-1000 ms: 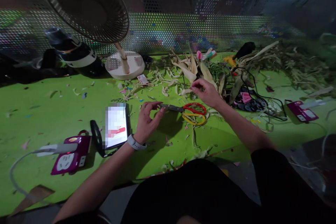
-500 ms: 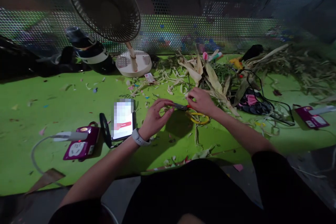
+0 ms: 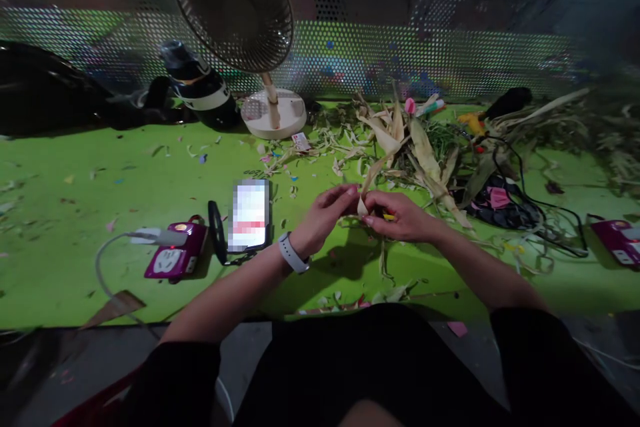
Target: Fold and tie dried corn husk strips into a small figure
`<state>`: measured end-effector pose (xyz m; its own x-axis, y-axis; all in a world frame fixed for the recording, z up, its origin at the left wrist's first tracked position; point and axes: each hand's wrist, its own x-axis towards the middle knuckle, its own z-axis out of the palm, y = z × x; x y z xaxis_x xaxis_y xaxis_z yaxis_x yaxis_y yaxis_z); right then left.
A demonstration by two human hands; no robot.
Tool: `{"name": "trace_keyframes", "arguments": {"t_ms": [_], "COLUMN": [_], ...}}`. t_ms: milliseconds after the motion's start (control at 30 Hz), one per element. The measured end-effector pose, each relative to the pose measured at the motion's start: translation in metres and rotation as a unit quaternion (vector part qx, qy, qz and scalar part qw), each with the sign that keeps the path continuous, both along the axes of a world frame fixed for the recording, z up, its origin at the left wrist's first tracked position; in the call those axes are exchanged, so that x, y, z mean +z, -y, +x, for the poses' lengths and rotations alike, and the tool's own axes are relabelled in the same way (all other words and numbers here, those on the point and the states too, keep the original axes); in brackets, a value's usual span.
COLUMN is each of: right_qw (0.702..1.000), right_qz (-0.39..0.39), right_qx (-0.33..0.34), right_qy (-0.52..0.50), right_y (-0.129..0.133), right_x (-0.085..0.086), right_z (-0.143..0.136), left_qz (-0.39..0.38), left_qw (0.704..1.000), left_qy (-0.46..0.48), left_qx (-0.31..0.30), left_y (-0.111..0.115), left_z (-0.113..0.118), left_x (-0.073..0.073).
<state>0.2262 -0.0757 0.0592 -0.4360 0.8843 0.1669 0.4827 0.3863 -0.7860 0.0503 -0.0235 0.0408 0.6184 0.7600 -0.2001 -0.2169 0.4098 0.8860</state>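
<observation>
My left hand [image 3: 327,215], with a pale watch band on its wrist, is closed with its fingertips against a dry corn husk strip [image 3: 369,185]. From the other side my right hand [image 3: 403,215] pinches the same strip. The strip rises above the fingers and its tip folds down between the hands. A small bit of something yellow [image 3: 389,217] shows by my right hand's fingers; the rest is hidden. Just beyond the hands lies a pile of dry corn husks [image 3: 425,153].
A phone [image 3: 250,217] and purple power strip [image 3: 177,250] lie left on the green table [image 3: 100,200]. A fan [image 3: 274,113] and dark bottle [image 3: 205,90] stand behind. To the right are a black cable [image 3: 523,177] and another purple power strip [image 3: 613,240]. Husk scraps litter the surface.
The hands have come together on a husk strip. The grey and red tool between them no longer shows, and the yellow loop is mostly covered. The view has shifted slightly left.
</observation>
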Motion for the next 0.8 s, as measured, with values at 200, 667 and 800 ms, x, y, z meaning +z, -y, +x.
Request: {"name": "trace_keyframes", "arguments": {"t_ms": [200,667,800], "right_qw": [0.993,0.992,0.926], "right_qz": [-0.083,-0.033,-0.016], "right_qx": [0.033,0.063,-0.103], "right_qy": [-0.083,0.106,0.362], "right_y": [0.002,0.004,0.006], "right_x": [-0.002,-0.002,0.0], "right_z": [0.0,0.006,0.029], "left_qz": [-0.013,0.008,0.042], "left_qw": [0.998,0.995,0.996], "left_qy": [0.038,0.032,0.001], "left_qx": [-0.052,0.095,0.082], "left_y": [0.003,-0.008,-0.016], "left_z": [0.001,-0.003,-0.006], "left_x": [0.0,0.001,-0.001]}}
